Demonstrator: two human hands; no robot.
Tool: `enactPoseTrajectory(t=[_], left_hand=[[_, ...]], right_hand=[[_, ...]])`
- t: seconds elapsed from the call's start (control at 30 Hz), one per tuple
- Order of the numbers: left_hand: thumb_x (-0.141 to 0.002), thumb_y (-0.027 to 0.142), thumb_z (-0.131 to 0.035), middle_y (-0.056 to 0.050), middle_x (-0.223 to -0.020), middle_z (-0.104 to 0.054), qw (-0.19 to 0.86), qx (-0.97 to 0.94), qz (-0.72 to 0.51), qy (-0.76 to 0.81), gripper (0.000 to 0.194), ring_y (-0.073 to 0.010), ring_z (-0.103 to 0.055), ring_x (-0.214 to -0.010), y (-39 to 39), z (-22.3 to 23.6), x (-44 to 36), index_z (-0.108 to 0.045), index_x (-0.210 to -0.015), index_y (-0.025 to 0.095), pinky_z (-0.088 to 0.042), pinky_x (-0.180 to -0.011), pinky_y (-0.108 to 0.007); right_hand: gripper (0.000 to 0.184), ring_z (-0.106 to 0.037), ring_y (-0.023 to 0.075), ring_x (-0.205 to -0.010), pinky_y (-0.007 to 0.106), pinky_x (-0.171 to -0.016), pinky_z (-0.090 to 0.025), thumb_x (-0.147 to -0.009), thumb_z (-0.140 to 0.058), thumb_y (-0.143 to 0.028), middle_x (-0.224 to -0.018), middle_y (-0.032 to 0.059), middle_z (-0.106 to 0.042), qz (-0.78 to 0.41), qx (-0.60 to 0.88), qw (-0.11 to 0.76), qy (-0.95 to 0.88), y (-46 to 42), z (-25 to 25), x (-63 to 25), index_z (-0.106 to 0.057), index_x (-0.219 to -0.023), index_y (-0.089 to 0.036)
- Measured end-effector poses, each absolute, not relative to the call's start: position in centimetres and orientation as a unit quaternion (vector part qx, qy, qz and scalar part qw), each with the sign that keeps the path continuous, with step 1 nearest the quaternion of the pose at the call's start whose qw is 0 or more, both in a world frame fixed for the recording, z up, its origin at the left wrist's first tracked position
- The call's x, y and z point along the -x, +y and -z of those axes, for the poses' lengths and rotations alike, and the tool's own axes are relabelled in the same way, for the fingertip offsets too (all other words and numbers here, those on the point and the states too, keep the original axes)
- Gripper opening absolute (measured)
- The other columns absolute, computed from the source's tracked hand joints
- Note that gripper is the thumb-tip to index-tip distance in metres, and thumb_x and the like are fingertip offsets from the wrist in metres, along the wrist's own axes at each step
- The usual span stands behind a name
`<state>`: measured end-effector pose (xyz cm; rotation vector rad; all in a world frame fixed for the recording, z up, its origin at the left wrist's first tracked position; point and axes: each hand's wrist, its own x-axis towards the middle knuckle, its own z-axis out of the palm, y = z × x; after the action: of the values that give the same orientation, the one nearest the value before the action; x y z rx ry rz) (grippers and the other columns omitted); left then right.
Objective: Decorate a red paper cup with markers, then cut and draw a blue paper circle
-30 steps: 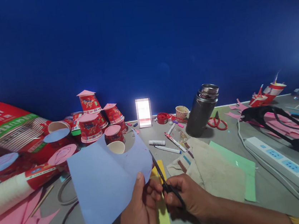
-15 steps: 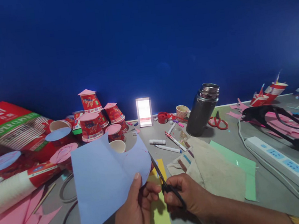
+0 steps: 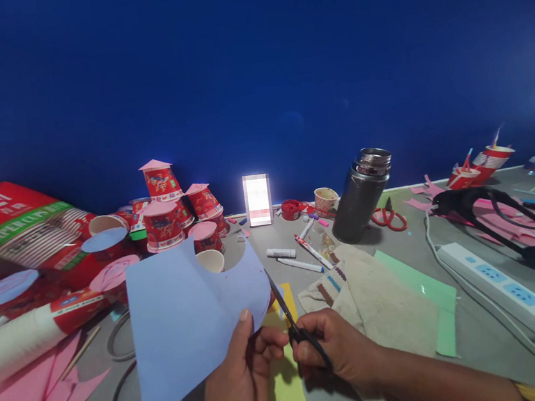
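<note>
A sheet of blue paper with a curved notch cut in its top edge is pinched in my left hand, thumb on its face. My right hand grips a pair of black-handled scissors by the loops, the blades pointing up and away along the paper's right edge. Whether the blades touch the paper, I cannot tell. Below the hands lies a strip of yellow paper. Just right of the scissors is a beige cloth over a green sheet.
Red paper cups with pink paper tops are stacked at left, beside a cup bag. Pens, a dark flask and red-handled scissors lie beyond. A power strip and black straps are at right.
The blue paper and my left hand have shifted slightly left, away from the scissors, mostly in the first half second. My right hand and the scissors have hardly moved.
</note>
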<state>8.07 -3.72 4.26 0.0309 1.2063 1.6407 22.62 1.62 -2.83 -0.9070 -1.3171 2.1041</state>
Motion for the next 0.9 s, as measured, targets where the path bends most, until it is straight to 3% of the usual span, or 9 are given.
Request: enactPoseTrajectory(t=[0.33,0.5,0.6,0.77,0.9], left_hand=[[-0.078,0.022,-0.073,-0.007,-0.055,-0.066,0.523,-0.019,-0.678,0.516,0.013,-0.0169,-0.06,-0.052,-3.7,-4.4,-7.9,-0.068,-0.07,0.014,-0.057,-0.05,-0.024],[-0.08,0.022,-0.074,-0.006,-0.06,-0.07,0.52,-0.029,-0.676,0.522,0.017,-0.0165,-0.062,-0.054,-3.9,-3.6,-7.4,-0.075,-0.091,0.01,-0.058,-0.052,-0.023],[-0.074,0.025,-0.08,-0.006,-0.064,-0.073,0.516,-0.048,-0.682,0.516,0.026,-0.0175,-0.065,-0.056,-3.8,-3.1,-7.0,-0.075,-0.094,0.01,-0.059,-0.052,-0.024],[-0.056,0.03,-0.091,-0.006,-0.066,-0.076,0.504,-0.057,-0.684,0.524,0.036,-0.0184,-0.067,-0.055,-3.8,-3.0,-6.4,-0.072,-0.082,0.013,-0.061,-0.053,-0.026],[-0.051,0.032,-0.093,-0.006,-0.064,-0.075,0.498,-0.05,-0.683,0.532,0.038,-0.0183,-0.066,-0.055,-3.8,-3.2,-6.3,-0.071,-0.076,0.014,-0.061,-0.051,-0.025]], right_hand=[[0.065,-0.052,0.0081,-0.052,0.023,-0.052,-0.037,-0.056,-0.097,-0.068,-0.06,-0.002,-0.062,-0.766,0.356,0.243,-0.477,1.5,2.6,-22.4,-0.062,-0.072,-0.016],[0.068,-0.048,0.0065,-0.048,0.022,-0.049,-0.032,-0.053,-0.095,-0.073,-0.059,-0.0021,-0.062,-0.766,0.357,0.231,-0.482,1.5,2.4,-22.5,-0.062,-0.071,-0.016],[0.072,-0.048,0.0063,-0.047,0.022,-0.048,-0.031,-0.05,-0.094,-0.077,-0.058,-0.0021,-0.062,-0.763,0.361,0.223,-0.488,1.6,2.4,-22.5,-0.061,-0.071,-0.016],[0.074,-0.049,0.0071,-0.048,0.022,-0.048,-0.032,-0.044,-0.096,-0.076,-0.057,-0.0019,-0.061,-0.765,0.373,0.218,-0.478,1.6,2.4,-22.4,-0.06,-0.069,-0.017],[0.072,-0.05,0.0073,-0.048,0.022,-0.048,-0.035,-0.041,-0.099,-0.072,-0.056,-0.0021,-0.061,-0.766,0.379,0.221,-0.47,1.5,2.3,-22.4,-0.061,-0.067,-0.016]])
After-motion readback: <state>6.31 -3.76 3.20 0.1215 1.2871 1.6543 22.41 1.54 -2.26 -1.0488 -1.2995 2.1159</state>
